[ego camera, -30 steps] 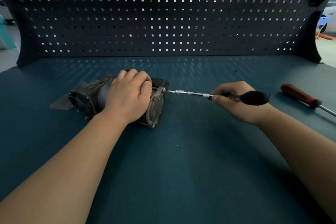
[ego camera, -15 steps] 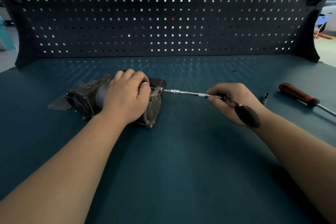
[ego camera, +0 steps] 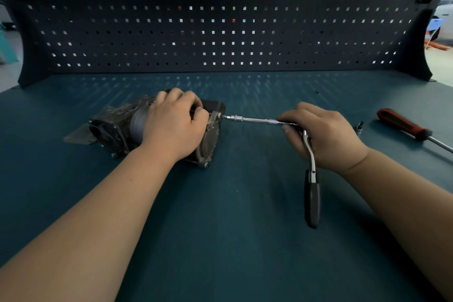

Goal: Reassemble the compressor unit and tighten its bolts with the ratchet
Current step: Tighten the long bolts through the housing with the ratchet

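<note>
Head view: left hand (ego camera: 172, 127) fingers clamped over compressor (ego camera: 117, 127); right hand (ego camera: 326, 135) fingers wrapped round ratchet (ego camera: 311, 193).

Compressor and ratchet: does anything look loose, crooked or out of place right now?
Nothing stands out. The left hand pins the compressor; the right hand holds the ratchet, its extension lined up with an end-plate bolt. A small socket and a red-handled screwdriver lie loose at right.

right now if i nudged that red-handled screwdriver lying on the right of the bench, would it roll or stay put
The red-handled screwdriver lies flat on the smooth blue-green benchtop, touching nothing, so little would stop it. Its handle looks rounded, so a sideways nudge would probably roll it. The rigid metal shaft suggests it would move as one piece.
</note>
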The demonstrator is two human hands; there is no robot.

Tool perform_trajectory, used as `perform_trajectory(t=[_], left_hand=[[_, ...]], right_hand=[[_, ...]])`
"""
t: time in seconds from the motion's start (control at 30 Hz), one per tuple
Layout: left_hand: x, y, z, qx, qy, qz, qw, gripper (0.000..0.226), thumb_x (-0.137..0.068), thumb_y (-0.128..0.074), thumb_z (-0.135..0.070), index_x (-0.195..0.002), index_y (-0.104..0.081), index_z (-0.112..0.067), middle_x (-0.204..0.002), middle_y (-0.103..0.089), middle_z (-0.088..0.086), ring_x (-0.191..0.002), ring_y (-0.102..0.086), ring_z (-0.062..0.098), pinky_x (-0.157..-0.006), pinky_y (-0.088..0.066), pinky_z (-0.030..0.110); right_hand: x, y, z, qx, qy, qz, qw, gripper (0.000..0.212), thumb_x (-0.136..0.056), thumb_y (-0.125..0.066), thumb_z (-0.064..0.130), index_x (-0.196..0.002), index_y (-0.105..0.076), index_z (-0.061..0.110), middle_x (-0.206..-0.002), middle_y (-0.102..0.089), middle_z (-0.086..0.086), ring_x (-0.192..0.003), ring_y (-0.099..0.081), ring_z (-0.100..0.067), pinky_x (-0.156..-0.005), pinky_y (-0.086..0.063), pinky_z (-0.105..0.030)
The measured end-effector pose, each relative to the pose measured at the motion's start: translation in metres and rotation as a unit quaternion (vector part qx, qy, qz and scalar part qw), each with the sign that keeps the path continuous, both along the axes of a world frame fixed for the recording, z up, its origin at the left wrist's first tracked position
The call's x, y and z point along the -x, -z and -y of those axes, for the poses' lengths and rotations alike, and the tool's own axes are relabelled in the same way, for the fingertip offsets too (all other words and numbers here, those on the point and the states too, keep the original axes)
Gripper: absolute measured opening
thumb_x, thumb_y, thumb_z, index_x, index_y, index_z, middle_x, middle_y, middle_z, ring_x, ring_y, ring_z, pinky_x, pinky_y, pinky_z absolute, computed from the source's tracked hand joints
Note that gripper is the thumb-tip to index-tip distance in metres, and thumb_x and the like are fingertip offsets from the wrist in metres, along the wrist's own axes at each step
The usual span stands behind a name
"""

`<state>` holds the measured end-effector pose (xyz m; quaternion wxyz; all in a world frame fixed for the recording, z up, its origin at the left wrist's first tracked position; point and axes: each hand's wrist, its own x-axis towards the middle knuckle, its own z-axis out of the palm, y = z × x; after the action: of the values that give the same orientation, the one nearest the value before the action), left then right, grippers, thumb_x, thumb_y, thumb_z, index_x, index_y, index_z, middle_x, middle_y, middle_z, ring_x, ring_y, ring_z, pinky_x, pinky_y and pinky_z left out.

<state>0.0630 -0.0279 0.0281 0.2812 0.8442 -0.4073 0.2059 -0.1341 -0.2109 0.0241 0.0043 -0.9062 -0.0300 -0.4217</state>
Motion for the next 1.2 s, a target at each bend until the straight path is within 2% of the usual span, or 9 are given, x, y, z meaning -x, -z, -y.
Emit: perform_trajectory(t=[0.1,0.4,0.63,0.73,0.87,0.97,1.0,1.1,1.2], left_hand=[[0.001,0.0,0.0,0.005,-0.002,-0.005,1.0,0.018,-0.089,-0.04,-0.032,-0.094,-0.056,-0.026,-0.1,-0.048,-0.008,-0.099,-0.035,0.016,-0.086,-0.032,0.035],[0.001,0.002,0.002,0.023,-0.008,-0.007,1.0,0.019,-0.088,-0.041,-0.033,-0.093,-0.057,-0.026,-0.098,-0.05,-0.009,-0.096,-0.032,0.013,-0.083,-0.031,0.033],[0.003,0.001,0.009,0.006,-0.023,0.011,1.0,0.024,-0.09,-0.04,-0.03,-0.097,-0.061,-0.021,-0.107,-0.056,0.0,-0.104,-0.04,0.024,-0.087,-0.032,0.037],[0.002,0.0,0.013,-0.012,-0.033,0.011,0.999,0.022,-0.089,-0.038,-0.031,-0.095,-0.058,-0.022,-0.108,-0.056,0.0,-0.104,-0.039,0.024,-0.088,-0.031,0.038],[-0.003,-0.001,0.017,-0.034,-0.041,0.002,0.999,0.018,-0.088,-0.034,-0.036,-0.09,-0.05,-0.029,-0.11,-0.055,-0.003,-0.106,-0.039,0.024,-0.092,-0.031,0.04],[-0.005,-0.001,0.024,-0.05,-0.054,0.002,0.997,0.02,-0.087,-0.031,-0.037,-0.092,-0.049,-0.03,-0.111,-0.055,-0.002,-0.107,-0.039,0.023,-0.092,-0.03,0.04],[-0.005,-0.001,0.027,-0.055,-0.06,0.003,0.997,0.022,-0.087,-0.031,-0.037,-0.093,-0.05,-0.029,-0.112,-0.054,-0.002,-0.108,-0.038,0.023,-0.092,-0.03,0.04],[-0.006,0.0,0.033,-0.067,-0.074,0.008,0.995,0.031,-0.085,-0.027,-0.039,-0.098,-0.053,-0.027,-0.113,-0.053,-0.001,-0.109,-0.038,0.024,-0.091,-0.03,0.041],[-0.008,-0.001,0.035,-0.072,-0.081,0.012,0.994,0.033,-0.084,-0.025,-0.039,-0.098,-0.052,-0.026,-0.113,-0.053,-0.001,-0.109,-0.038,0.024,-0.091,-0.03,0.042]], right_hand=[[0.0,0.001,0.0,0.005,-0.005,0.007,1.0,0.022,-0.089,-0.053,0.012,-0.093,-0.071,-0.001,-0.074,-0.061,-0.01,-0.053,-0.057,-0.029,-0.045,-0.049,-0.038],[-0.002,0.003,0.005,0.034,-0.002,0.025,0.999,0.019,-0.09,-0.056,0.008,-0.097,-0.071,-0.001,-0.076,-0.061,-0.012,-0.053,-0.057,-0.029,-0.045,-0.049,-0.037],[-0.01,0.007,0.021,0.11,0.016,0.02,0.994,0.019,-0.091,-0.055,0.006,-0.1,-0.069,-0.002,-0.076,-0.058,-0.014,-0.059,-0.057,-0.032,-0.05,-0.05,-0.036],[-0.015,0.006,0.031,0.103,0.023,-0.015,0.994,0.016,-0.088,-0.061,0.001,-0.102,-0.068,-0.003,-0.079,-0.06,-0.014,-0.065,-0.058,-0.033,-0.057,-0.052,-0.037],[-0.02,0.003,0.042,0.005,-0.009,-0.103,0.995,0.018,-0.088,-0.066,0.005,-0.106,-0.067,0.003,-0.086,-0.065,-0.007,-0.075,-0.062,-0.029,-0.068,-0.051,-0.032],[-0.025,-0.002,0.047,-0.114,0.002,-0.131,0.985,0.016,-0.092,-0.061,0.02,-0.105,-0.069,0.014,-0.083,-0.065,0.008,-0.074,-0.058,-0.006,-0.068,-0.043,-0.012],[-0.027,-0.004,0.047,-0.14,0.006,-0.127,0.982,0.018,-0.093,-0.057,0.025,-0.102,-0.07,0.016,-0.08,-0.064,0.011,-0.074,-0.057,-0.005,-0.066,-0.041,-0.009],[-0.038,-0.01,0.045,-0.237,-0.008,-0.098,0.966,0.029,-0.091,-0.047,0.033,-0.084,-0.072,0.018,-0.064,-0.061,0.0,-0.06,-0.055,-0.011,-0.056,-0.041,-0.019],[-0.052,-0.023,0.048,-0.411,0.004,-0.126,0.903,0.037,-0.089,-0.044,0.041,-0.073,-0.072,0.023,-0.055,-0.059,-0.004,-0.044,-0.045,-0.01,-0.045,-0.036,-0.022]])
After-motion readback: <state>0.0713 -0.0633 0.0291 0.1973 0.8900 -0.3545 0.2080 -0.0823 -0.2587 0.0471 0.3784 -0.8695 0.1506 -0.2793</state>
